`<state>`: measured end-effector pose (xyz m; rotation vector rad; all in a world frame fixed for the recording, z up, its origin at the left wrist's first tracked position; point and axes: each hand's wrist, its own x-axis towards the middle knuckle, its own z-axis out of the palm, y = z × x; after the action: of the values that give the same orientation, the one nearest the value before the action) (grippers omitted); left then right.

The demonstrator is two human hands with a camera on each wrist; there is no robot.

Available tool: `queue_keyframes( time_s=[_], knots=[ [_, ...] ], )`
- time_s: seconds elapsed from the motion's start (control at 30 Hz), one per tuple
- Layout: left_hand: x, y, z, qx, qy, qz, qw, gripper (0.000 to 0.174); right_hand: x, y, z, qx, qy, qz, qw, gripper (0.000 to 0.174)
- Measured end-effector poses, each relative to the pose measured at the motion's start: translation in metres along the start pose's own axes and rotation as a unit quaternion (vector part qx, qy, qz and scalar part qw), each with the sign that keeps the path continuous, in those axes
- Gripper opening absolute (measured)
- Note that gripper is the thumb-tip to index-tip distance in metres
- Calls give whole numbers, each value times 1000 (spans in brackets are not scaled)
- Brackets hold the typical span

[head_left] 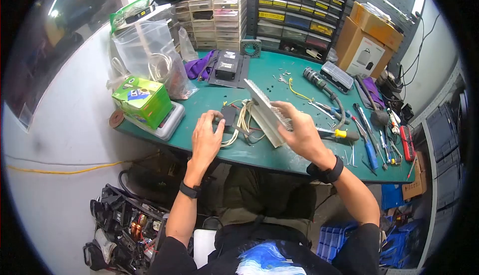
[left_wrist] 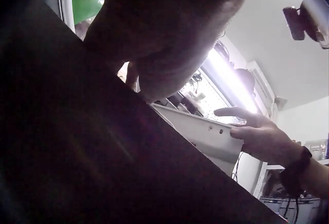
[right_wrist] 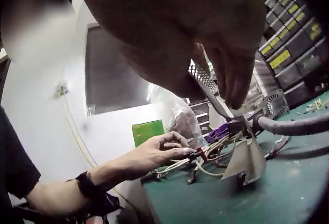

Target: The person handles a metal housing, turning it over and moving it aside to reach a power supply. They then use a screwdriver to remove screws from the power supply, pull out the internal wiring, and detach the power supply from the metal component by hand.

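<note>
My left hand pinches a small black block between thumb and fingers, beside a bundle of cream wires. In the right wrist view, the left hand is at the wires, near a small red piece. My right hand holds a perforated metal cover by its near end, thumb and fingers on either side. The cover is tilted up over a pale metal channel on the table. The left wrist view is mostly dark, with the right hand at the metal edge.
Right of the hands lie a yellow-handled screwdriver, several pliers and a red meter. A green box stands left on a grey case. Behind are a black power adapter, a small fan and drawer cabinets.
</note>
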<state>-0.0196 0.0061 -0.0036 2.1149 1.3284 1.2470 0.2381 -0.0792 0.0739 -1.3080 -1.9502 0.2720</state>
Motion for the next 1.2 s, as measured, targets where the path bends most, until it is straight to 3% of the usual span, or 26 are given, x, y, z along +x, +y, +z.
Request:
queue_keyframes(
  time_s=[0.1,0.37,0.43,0.47,0.6,0.67,0.7,0.73,0.77,0.8,0.83,0.87,0.93,0.97,1.13,1.2],
  knots=[
    [0,-1,2,7,6,-2,1000,14,-1,18,-5,143,1,117,983,42],
    [4,-1,7,7,-5,4,1000,18,2,42,-15,240,-16,130,962,43],
    [2,12,6,121,91,86,985,24,2,45,-13,277,-23,127,952,46],
    [0,21,7,120,92,85,985,24,1,45,-12,275,-24,127,953,46],
    [-11,65,24,-28,-1,194,981,30,-5,48,-5,280,-6,118,953,48],
    [-14,86,43,-43,-22,229,972,44,-8,51,-1,291,19,109,950,48],
    [-19,95,49,-42,-24,228,972,44,-11,50,-1,283,23,124,951,64],
    [-23,102,55,-68,-67,193,977,54,-17,41,-7,285,25,126,950,64],
    [-24,105,58,-93,-112,160,976,65,-26,27,-19,91,2,78,993,75],
    [-23,103,60,-93,-121,162,975,65,-40,17,-28,-108,-23,33,993,87],
    [-24,99,64,-75,-120,178,974,71,-62,16,-37,-144,-64,29,987,103],
    [-27,96,69,-59,-118,191,973,78,-86,24,-43,-142,-69,40,987,103],
    [-31,93,70,-83,-136,182,970,82,-120,33,-51,-313,-217,38,924,102],
    [-30,92,71,-89,-129,190,969,83,-127,41,-56,-292,-228,59,927,100],
    [-32,94,68,-98,-138,183,968,79,-122,58,-69,-277,-219,-11,936,93],
    [-34,95,68,-115,-123,183,969,78,-120,62,-73,-201,-209,46,956,87]
  ],
)
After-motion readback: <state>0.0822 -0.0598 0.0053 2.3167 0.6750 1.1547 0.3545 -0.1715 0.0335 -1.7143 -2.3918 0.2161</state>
